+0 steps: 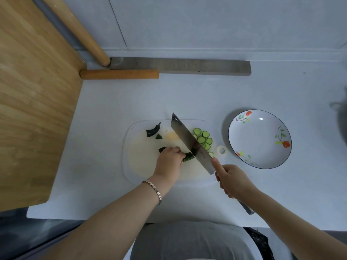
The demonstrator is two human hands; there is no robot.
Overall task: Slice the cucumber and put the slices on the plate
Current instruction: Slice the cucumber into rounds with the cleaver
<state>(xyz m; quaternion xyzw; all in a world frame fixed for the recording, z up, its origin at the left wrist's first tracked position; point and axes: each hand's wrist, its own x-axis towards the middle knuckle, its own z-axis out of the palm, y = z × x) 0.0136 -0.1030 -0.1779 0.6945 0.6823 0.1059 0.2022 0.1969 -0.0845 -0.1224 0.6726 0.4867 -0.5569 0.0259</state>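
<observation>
Your left hand [170, 159] makes the first grip: fingers curled down over the remaining cucumber [188, 157], pinning it to the white cutting board [142, 162] on the table [105, 113]. Only a short dark stub shows past your knuckles, so little is left to hold. Beyond that grip, toward the far left of the board, lie the trimmed end pieces [153, 131] — scraps, by the look of them.

Just right of your fingertips, the cleaver [189, 141] stands edge down against the exposed end of the cucumber. That is the risk: the shorter the stub, the closer the blade lands to your fingers, and a round, wet piece can roll or skid under pressure. Tuck the fingertips back, I would judge, or stop slicing early.

On the far side of the blade sit the cut slices [203, 139], bunched at the board's right edge; a careless sweep could knock some onto the table.

Your right hand [231, 180] is closed tight around the cleaver's handle, thumb against the blade's flat.

Well to the right of it, the flowered plate [242, 128] holds no slices yet.
</observation>
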